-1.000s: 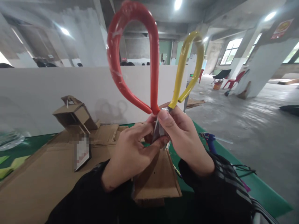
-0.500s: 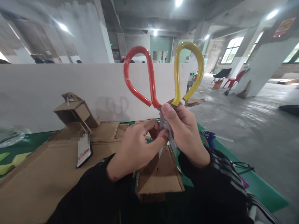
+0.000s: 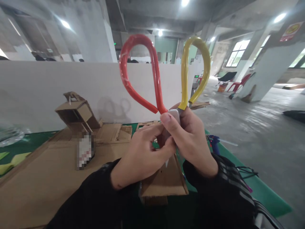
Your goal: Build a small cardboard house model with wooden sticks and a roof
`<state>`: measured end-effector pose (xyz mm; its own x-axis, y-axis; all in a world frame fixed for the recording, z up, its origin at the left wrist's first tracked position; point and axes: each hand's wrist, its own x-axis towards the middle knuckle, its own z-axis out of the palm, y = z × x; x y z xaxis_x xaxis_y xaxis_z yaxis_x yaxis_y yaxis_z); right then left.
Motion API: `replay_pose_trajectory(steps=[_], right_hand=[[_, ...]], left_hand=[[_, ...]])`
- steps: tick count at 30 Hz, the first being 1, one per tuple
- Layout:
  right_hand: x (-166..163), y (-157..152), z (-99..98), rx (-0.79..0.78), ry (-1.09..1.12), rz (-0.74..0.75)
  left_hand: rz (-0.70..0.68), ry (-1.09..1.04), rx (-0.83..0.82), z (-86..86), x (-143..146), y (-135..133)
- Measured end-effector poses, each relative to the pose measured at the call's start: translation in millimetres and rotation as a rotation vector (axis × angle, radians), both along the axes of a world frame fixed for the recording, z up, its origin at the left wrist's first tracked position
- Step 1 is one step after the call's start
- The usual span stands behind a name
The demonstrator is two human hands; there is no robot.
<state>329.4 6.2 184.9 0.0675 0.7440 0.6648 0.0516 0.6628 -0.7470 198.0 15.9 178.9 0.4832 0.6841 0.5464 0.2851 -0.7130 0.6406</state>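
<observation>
**A:** Head view: anything in hand?

**B:** Gripping scissors (image 3: 175, 112), raised upside down over the green worktop (image 3: 262, 194). Red handle loop (image 3: 156, 79) and yellow handle loop (image 3: 184, 79) on top, blades pointing downward.

**A:** Right hand (image 3: 193, 140)?

**B:** Closed firmly round the metal just under the loops. Thumb pressed across the pivot, fingers (image 3: 190, 117) wrapped behind.

**A:** And left hand (image 3: 143, 156)?

**B:** Curled shut right beside it, touching the right hand. Fingers (image 3: 152, 130) and thumb pinched in on the blades just below the pivot. Probably clasping bare steel, though mostly hidden behind the thumb.

**A:** Any blade showing?

**B:** Only a pale tip (image 3: 166, 163), peeking out under the left thumb.

**A:** Underneath?

**B:** A folded cardboard piece (image 3: 164, 184), just below that tip, between the two dark sleeves.

**A:** Around it?

**B:** Further left, a big cardboard sheet (image 3: 47, 181) spread flat. At its far end a cardboard box (image 3: 76, 113), tilted, near a white partition (image 3: 47, 86). Off to the right, a blue glue gun (image 3: 214, 141) lying on the worktop, well apart from the scissors.
</observation>
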Motion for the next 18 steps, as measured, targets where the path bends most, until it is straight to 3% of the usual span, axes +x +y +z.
replay_pose_trajectory(steps=[9, 18], right_hand=[[5.5, -3.5, 4.5, 0.077, -0.154, -0.076], [8.5, -3.7, 3.8, 0.072, -0.171, -0.017]], left_hand=[[-0.124, 0.134, 0.070, 9.5, -15.0, 3.0], [-0.090, 0.222, 0.202, 9.4, -16.5, 8.2]])
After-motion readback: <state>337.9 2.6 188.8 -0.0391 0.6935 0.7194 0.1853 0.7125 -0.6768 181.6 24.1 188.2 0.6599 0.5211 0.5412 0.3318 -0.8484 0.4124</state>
